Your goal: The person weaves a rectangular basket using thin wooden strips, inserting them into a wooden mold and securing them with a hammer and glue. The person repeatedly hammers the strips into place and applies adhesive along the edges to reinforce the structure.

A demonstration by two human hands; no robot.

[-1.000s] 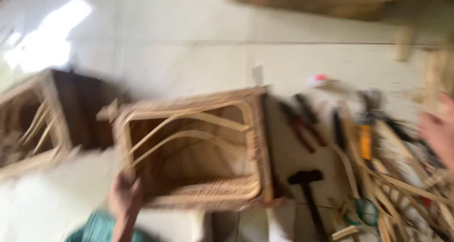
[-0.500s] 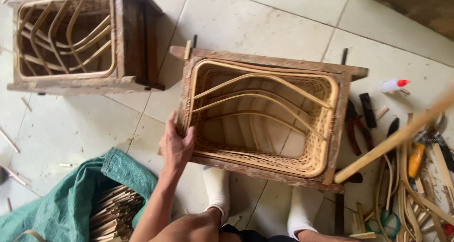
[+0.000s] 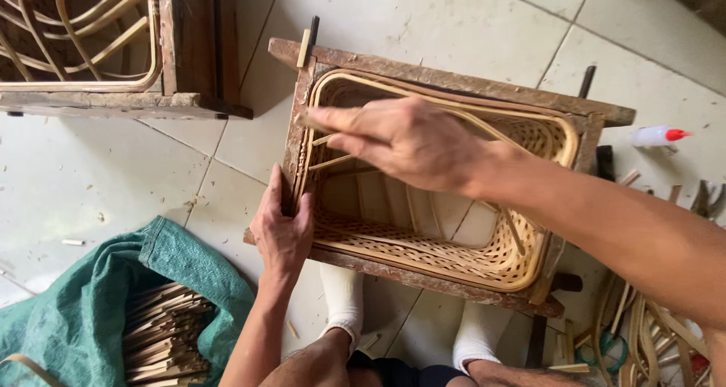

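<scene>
We see a woven basket [image 3: 454, 243] sitting inside a rough wooden frame [image 3: 446, 75] on the tiled floor [image 3: 91, 183], right in front of the person's two feet in white socks [image 3: 344, 300]. The basket is open at the top, and thin cane strips bend across its inside.

The left hand [image 3: 283, 228] is on the near left corner of the frame. Its fingers [image 3: 304, 209] are wrapped over the edge of the wood and pressed tight on it.

The right hand [image 3: 408, 141] reaches across the top of the basket from the right side. Its fingers [image 3: 336, 119] are close together and pinch a thin cane strip [image 3: 484, 126] near the left rim of the basket. The strip runs back under the hand toward the far right rim.

To the upper left stands another wooden frame with bent cane [image 3: 91, 47] inside it, well apart from the hands. At the lower left a green cloth bag [image 3: 83, 304] lies on the floor, and a bundle of short flat sticks [image 3: 166, 334] pokes out of it. At the far right a small white bottle with a red cap [image 3: 658, 135] lies on the floor. Below it, at the right edge, we see a pile of loose cane pieces [image 3: 650, 334]. Little chips and bits of dust are spread over the tiles.
</scene>
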